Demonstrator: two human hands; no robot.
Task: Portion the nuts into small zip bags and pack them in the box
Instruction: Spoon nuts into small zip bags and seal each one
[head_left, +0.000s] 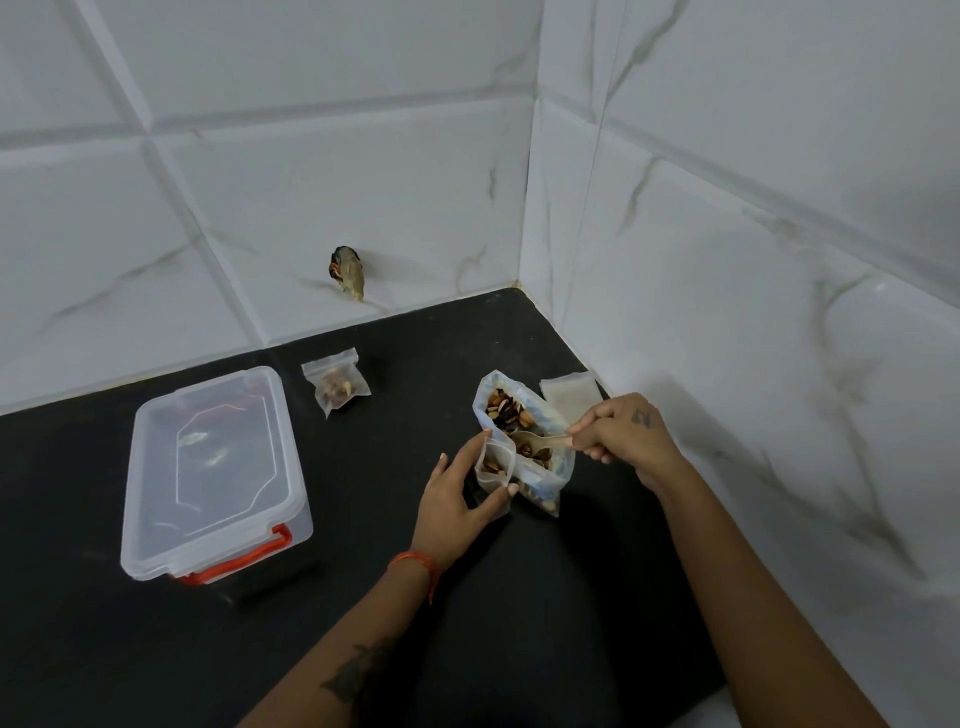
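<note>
A large open bag of mixed nuts (540, 470) stands on the black counter near the wall corner. My right hand (621, 434) grips a pale spoon (537, 442) whose bowl sits inside that bag, over the nuts. My left hand (460, 501) holds a small zip bag (493, 470) open and upright right beside the big bag; a few nuts lie in it. Another small zip bag (335, 387), filled with nuts and sealed, lies further back on the counter. The clear plastic box (213, 473) with a red handle sits to the left, its lid on.
A stack of flat empty zip bags (569, 395) lies behind the nut bag against the right wall. White tiled walls meet in a corner (524, 208) behind the counter. A dark hole with wires (347, 273) shows in the back wall. The black counter (363, 519) ends at bottom right.
</note>
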